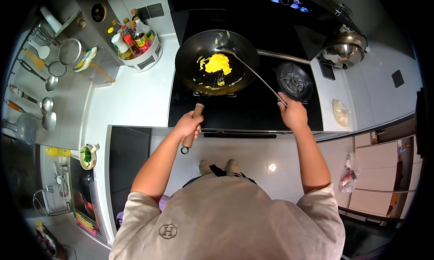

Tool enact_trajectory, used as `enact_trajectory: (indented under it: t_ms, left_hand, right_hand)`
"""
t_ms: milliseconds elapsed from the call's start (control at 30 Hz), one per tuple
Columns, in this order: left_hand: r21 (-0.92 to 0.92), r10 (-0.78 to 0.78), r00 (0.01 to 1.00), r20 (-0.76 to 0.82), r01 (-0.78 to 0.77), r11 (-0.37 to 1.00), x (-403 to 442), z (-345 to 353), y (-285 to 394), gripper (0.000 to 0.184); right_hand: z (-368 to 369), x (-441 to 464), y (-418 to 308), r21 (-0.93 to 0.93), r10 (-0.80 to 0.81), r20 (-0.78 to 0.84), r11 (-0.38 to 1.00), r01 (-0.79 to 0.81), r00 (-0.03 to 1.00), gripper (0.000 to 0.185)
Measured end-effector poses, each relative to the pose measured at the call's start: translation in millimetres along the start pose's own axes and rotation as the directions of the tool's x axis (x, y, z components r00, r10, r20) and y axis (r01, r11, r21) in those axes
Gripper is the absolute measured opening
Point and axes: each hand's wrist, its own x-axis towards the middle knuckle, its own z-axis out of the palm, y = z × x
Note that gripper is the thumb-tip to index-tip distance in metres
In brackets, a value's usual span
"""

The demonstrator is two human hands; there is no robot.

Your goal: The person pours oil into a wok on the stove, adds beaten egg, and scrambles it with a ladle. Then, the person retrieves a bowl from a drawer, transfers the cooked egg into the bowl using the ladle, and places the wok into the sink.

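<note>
My left hand (189,124) is wrapped round the wooden handle of a dark wok (187,72), which sits over the left side of the black stovetop (244,115). Yellow scrambled egg (218,64) lies in a clump at the wok's middle, with small bits scattered around it. In my right hand (293,112) is the long metal handle of a ladle or spatula (257,75). Its head rests inside the wok just above the egg; the angle hides its exact shape.
A bare gas burner (294,80) is right of the wok. A white rack of sauce bottles (143,56) stands at the back left. Metal pots (343,52) and a plastic bag (340,113) are on the right. A bowl of chopped greens (87,157) is on the left counter.
</note>
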Motion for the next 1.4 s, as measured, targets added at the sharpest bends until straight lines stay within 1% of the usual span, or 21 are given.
enact_trajectory:
  t_ms: [33, 100, 167, 233, 333, 433, 533, 667, 800, 900, 967, 1033, 1067, 1100, 1167, 1200, 1233, 1300, 1333, 1367, 1400]
  left_hand:
    - [0.001, 0.000, 1.000, 0.002, 0.000, 1.000, 2, 0, 0, 0.015]
    - [0.005, 0.002, 1.000, 0.006, -0.003, 1.000, 2, 1, 1, 0.014]
    - [0.006, 0.005, 1.000, 0.004, -0.005, 1.000, 0, -1, 0, 0.014]
    - [0.007, 0.009, 1.000, 0.008, -0.009, 1.000, 2, -1, 0, 0.013]
    - [-0.006, 0.029, 1.000, 0.004, -0.029, 1.000, 0, -2, 1, 0.010]
    - [-0.015, 0.056, 0.998, -0.024, -0.056, 0.998, 1, 3, -3, 0.011]
    - [-0.053, 0.069, 0.997, -0.044, -0.071, 0.996, -6, 14, -1, 0.011]
    - [0.011, 0.067, 0.998, -0.013, -0.067, 0.998, -2, -18, 12, 0.010]
    - [0.103, 0.035, 0.999, 0.026, -0.037, 0.994, 20, -59, 13, 0.015]
    - [0.098, 0.037, 0.998, 0.058, -0.042, 0.994, 19, -56, 6, 0.017]
    - [0.071, 0.021, 0.996, 0.091, -0.028, 0.997, 24, -58, -5, 0.024]
    - [0.009, -0.002, 0.993, 0.119, 0.001, 1.000, 24, -58, -5, 0.030]
    - [0.003, 0.020, 0.988, 0.156, -0.020, 1.000, 23, -61, -7, 0.041]
    - [-0.052, 0.043, 0.982, 0.185, -0.034, 0.998, 28, -67, -14, 0.052]
    - [-0.226, 0.044, 0.979, 0.197, 0.002, 0.974, 28, -73, -24, 0.061]
    - [-0.295, 0.093, 0.978, 0.186, -0.034, 0.955, 26, -77, -32, 0.064]
    - [-0.386, 0.134, 0.974, 0.181, -0.055, 0.921, 24, -80, -42, 0.061]
    - [-0.449, 0.093, 0.996, -0.005, -0.086, 0.889, 27, -81, -75, 0.057]
    - [-0.454, 0.115, 0.991, 0.072, -0.070, 0.888, 48, -96, -115, 0.047]
    - [-0.369, 0.043, 0.999, 0.032, -0.028, 0.929, 46, -90, -133, 0.044]
    - [-0.285, -0.029, 0.999, -0.014, 0.024, 0.958, 40, -79, -152, 0.042]
  right_hand:
    - [10, 1, -4, -0.078, 0.001, -0.007, 0.997, -0.002, 1.000, 0.032]
    - [20, 0, -16, -0.111, 0.017, 0.043, 0.994, -0.012, 0.999, 0.032]
    - [13, -6, -32, -0.005, 0.085, 0.210, 0.996, -0.086, 0.974, 0.033]
    - [9, -8, -30, 0.134, 0.024, 0.245, 0.989, -0.058, 0.969, 0.033]
    - [-7, -11, -32, 0.305, 0.009, 0.352, 0.944, -0.123, 0.936, 0.033]
    - [-9, -12, -26, 0.244, -0.033, 0.378, 0.968, -0.065, 0.925, 0.032]
    - [-10, -9, -31, 0.113, -0.029, 0.254, 0.994, 0.000, 0.967, 0.034]
    - [20, 9, -23, -0.171, -0.133, -0.016, 0.977, 0.129, 0.991, 0.037]
    - [56, 26, -27, -0.209, -0.127, -0.020, 0.971, 0.120, 0.992, 0.037]
    - [67, 29, -31, -0.232, -0.134, 0.012, 0.964, 0.133, 0.991, 0.037]
    - [65, 28, -36, -0.274, -0.085, 0.072, 0.956, 0.101, 0.994, 0.037]
    - [71, 28, -31, -0.378, -0.153, 0.004, 0.915, 0.143, 0.988, 0.037]
    - [76, 23, -27, -0.429, -0.188, -0.019, 0.889, 0.162, 0.982, 0.036]
    - [76, 15, -31, -0.336, -0.275, -0.124, 0.916, 0.220, 0.953, 0.035]
    - [68, 0, -57, -0.154, -0.394, -0.349, 0.919, 0.363, 0.850, 0.033]
    - [70, -12, -69, -0.074, -0.427, -0.403, 0.897, 0.436, 0.810, 0.027]
    - [78, -25, -76, 0.016, -0.447, -0.352, 0.876, 0.483, 0.822, 0.024]
    - [114, -59, -85, 0.194, -0.428, -0.301, 0.847, 0.494, 0.852, 0.016]
    - [137, -76, -86, 0.281, -0.411, -0.282, 0.829, 0.484, 0.867, 0.011]
    - [165, -92, -84, 0.417, -0.325, -0.199, 0.826, 0.380, 0.924, 0.011]
    - [191, -105, -81, 0.518, -0.182, -0.031, 0.838, 0.171, 0.983, 0.013]
